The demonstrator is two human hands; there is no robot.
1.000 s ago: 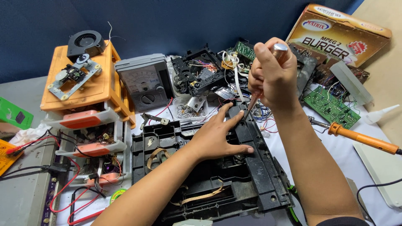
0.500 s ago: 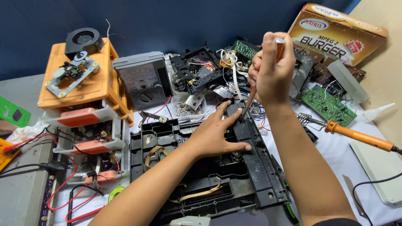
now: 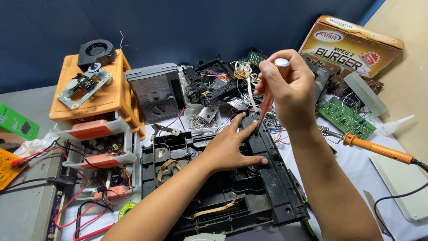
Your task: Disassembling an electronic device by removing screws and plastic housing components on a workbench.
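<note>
A black plastic disc-drive chassis point(image 3: 276, 192) lies open on the bench in front of me. My left hand point(image 3: 229, 145) rests flat on its upper middle, fingers spread, pressing it down. My right hand point(image 3: 287, 87) is closed around a screwdriver point(image 3: 266, 103) with a reddish handle and silver cap. The tool stands nearly upright, its tip down at the chassis's far right corner, just beyond my left fingertips.
An orange soldering iron point(image 3: 379, 149) lies at right beside a green circuit board point(image 3: 345, 117). A grey analogue multimeter point(image 3: 156, 91), an orange drawer unit point(image 3: 96, 96) with a fan on top, a cardboard box point(image 3: 352, 42) and loose wires crowd the back.
My right hand has shifted slightly left and down with the screwdriver, keeping its tip on the chassis corner. My left hand stays pressed on the chassis.
</note>
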